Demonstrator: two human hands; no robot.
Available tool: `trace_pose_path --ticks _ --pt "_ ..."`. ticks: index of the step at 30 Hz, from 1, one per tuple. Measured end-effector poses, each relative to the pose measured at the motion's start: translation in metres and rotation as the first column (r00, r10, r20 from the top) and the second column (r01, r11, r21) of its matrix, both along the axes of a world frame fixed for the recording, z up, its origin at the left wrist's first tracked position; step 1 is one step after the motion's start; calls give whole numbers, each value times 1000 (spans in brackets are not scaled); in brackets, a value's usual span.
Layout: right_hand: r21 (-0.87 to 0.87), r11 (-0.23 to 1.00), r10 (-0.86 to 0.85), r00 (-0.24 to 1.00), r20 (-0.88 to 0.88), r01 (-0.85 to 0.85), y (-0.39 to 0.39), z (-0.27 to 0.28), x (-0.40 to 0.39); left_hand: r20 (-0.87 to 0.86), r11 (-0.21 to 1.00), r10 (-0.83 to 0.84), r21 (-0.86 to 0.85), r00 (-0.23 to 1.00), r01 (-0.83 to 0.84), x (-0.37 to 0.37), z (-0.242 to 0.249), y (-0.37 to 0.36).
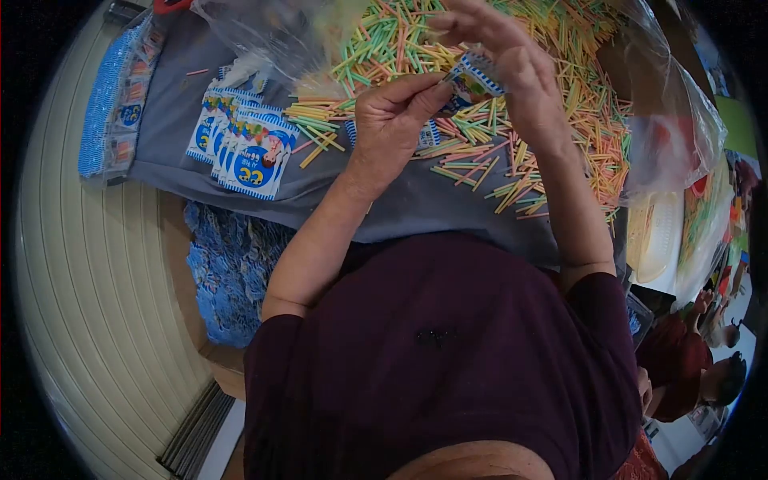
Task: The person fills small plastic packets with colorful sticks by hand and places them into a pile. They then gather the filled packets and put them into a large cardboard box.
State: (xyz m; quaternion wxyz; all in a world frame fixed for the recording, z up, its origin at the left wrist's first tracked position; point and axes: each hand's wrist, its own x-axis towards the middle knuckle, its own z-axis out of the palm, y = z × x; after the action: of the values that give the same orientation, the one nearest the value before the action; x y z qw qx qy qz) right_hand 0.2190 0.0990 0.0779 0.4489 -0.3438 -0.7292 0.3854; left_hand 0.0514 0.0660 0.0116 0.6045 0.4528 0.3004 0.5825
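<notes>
Green, yellow and pink sticks make a broad heap (588, 104) across the grey-draped tabletop (472, 212). Over its near side, the left hand (444, 88) has a blue-and-white printed sachet (474, 82) clamped between thumb and fingers at one end. Just to the right of that, also over the heap, the right hand (512, 76) is raised and blurred, its grip loosely apart with nothing in it that I can make out; whether it touches the sachet I can't tell. A fanned stack of matching sachets (254, 164) lies to the left of the heap, and another blue-edged sachet (430, 136) rests at the heap's near edge, partly behind the left wrist.

To my eye the step in hand is working on one sachet; whether its mouth is open, or anything is inside, stays hidden from me. The next move, I'd judge, calls for a steady left pinch and light right fingertips at the sachet's free edge.
</notes>
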Motion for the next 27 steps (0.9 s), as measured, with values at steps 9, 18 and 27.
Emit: trace_pose_path --ticks 9,18,27 --pt "127 976 145 964 221 -176 -20 -10 -3 108 989 -64 -125 992 78 -37 21 -41" --pt "-154 976 181 965 188 -153 -40 -27 -35 -862 845 475 389 179 -368 -177 1 -61" --pt "292 921 -380 765 520 259 -12 -32 63 -850 783 492 526 -189 -331 -171 13 -50"
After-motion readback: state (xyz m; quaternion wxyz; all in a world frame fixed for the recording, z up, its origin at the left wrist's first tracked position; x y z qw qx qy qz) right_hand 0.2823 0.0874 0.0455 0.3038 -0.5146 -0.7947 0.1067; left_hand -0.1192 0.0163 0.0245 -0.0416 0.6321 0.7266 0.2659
